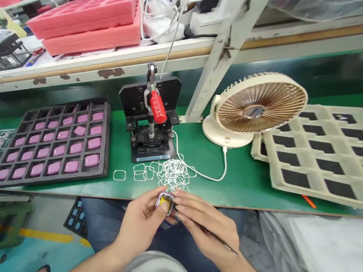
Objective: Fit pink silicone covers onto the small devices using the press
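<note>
My left hand (pixel 140 221) is closed around a small watch case (pixel 165 203) with a purple rim and a yellow part inside, held just past the bench's front edge. In my right hand (pixel 208 225) is a pair of thin dark tweezers (pixel 219 239); their tip end is at the case and the other end points back toward my wrist. The right fingertips also touch the case's side. Just beyond my hands, thin white ring gaskets (pixel 173 173) lie in a tangled heap, with one loose gasket (pixel 119 175) off to the left.
A black foam tray (pixel 108 137) of purple cases stands at left. Behind the gaskets is a toggle clamp press (pixel 150 136) with a red handle. A cream fan (pixel 259 106) and pale compartment trays (pixel 274 163) are at right. Pink foam trays (pixel 92 40) sit on the shelf.
</note>
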The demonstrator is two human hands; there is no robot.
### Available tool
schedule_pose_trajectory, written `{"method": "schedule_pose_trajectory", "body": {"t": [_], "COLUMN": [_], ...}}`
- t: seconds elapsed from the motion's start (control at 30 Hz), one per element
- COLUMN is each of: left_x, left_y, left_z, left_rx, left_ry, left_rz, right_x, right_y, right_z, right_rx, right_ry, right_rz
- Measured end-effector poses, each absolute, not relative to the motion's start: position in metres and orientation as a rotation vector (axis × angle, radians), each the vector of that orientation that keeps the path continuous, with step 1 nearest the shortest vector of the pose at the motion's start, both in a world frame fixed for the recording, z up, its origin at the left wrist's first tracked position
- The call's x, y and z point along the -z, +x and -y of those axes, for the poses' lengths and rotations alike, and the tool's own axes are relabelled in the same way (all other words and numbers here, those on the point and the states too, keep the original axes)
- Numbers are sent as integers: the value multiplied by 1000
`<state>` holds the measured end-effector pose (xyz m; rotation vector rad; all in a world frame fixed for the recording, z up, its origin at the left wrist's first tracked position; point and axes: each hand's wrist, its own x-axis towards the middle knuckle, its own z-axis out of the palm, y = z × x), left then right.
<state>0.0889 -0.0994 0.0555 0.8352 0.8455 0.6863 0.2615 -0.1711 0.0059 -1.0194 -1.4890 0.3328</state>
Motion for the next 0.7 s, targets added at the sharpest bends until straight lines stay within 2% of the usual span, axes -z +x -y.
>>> {"method": "schedule_pose_trajectory", "body": {"t": [0.3,0.7], "left_x": [-52,-49], "left_y": [89,88], "left_z": [98,89], "left_rx": [-665,-676], "left_ry": [795,559], "left_rz": [-856,-698], "right_x": [6,12], "right_y": [261,250], "right_z": [172,163], "right_rx": [-170,-118], "right_ry": [-991,-978], "right_rz": [1649,1485]}}
